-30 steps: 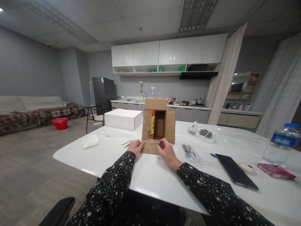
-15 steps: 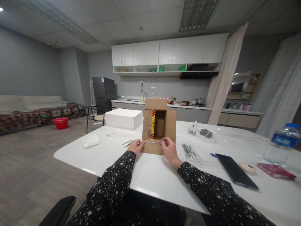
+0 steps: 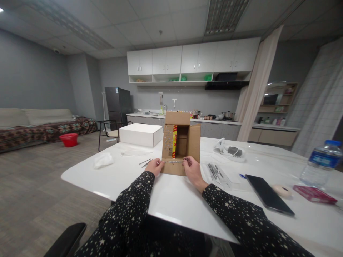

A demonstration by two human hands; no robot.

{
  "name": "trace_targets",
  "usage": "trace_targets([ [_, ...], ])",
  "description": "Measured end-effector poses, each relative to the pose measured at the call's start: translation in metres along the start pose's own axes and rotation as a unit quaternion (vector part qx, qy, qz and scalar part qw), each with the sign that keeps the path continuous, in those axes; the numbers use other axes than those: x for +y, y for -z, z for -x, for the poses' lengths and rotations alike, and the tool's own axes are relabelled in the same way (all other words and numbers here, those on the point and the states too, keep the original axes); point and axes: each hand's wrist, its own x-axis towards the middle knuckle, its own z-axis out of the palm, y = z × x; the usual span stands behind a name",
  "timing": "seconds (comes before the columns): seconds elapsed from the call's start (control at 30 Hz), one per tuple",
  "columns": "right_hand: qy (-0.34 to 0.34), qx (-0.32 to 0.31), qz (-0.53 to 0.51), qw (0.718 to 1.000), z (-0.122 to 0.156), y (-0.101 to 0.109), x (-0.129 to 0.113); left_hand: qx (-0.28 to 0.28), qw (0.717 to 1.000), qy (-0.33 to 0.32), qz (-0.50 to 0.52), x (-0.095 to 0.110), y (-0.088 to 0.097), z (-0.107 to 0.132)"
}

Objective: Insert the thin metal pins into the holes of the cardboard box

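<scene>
An open cardboard box [image 3: 194,141] stands before me, its front flap [image 3: 174,170] folded down onto the table. A row of small silvery bead-like pieces [image 3: 174,162] crosses this flap between my hands; I cannot tell whether they are strung or separate. More small shiny dots [image 3: 168,137] sit on the box's left flap, beside a yellow and red printed strip [image 3: 174,142]. My left hand [image 3: 155,167] is at the flap's left edge, thumb and fingers pinched by one end of the row. At the other end, my right hand [image 3: 192,169] pinches with its fingertips. What either pinch holds is too small to make out.
Right of the box lie a clear tray of slim metal tools [image 3: 216,175], a black phone [image 3: 269,194], a pink box [image 3: 314,195] and a water bottle [image 3: 321,164]. To the left are a white box [image 3: 140,135], thin dark rods [image 3: 146,162] and crumpled white plastic [image 3: 103,161].
</scene>
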Motion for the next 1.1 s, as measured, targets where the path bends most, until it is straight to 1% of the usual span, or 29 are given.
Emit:
trace_targets([
  [0.13,0.000,-0.005,0.000,1.000,0.001,0.000,-0.001,0.000,1.000,0.001,-0.005,0.001,0.000,0.000],
  [0.43,0.015,-0.057,0.012,0.998,0.002,-0.001,-0.003,-0.004,1.000,0.007,0.003,0.002,0.000,0.001],
  [0.73,0.006,-0.068,0.000,0.998,0.003,0.002,-0.011,-0.006,1.000,0.015,0.000,0.009,0.003,0.003],
  [0.93,-0.008,-0.061,-0.034,0.998,0.003,-0.001,-0.007,-0.005,1.000,0.011,0.001,0.009,0.004,0.003],
  [1.1,-0.002,-0.082,-0.045,0.996,0.004,-0.003,-0.007,-0.005,1.000,0.012,0.002,0.010,0.004,0.004],
])
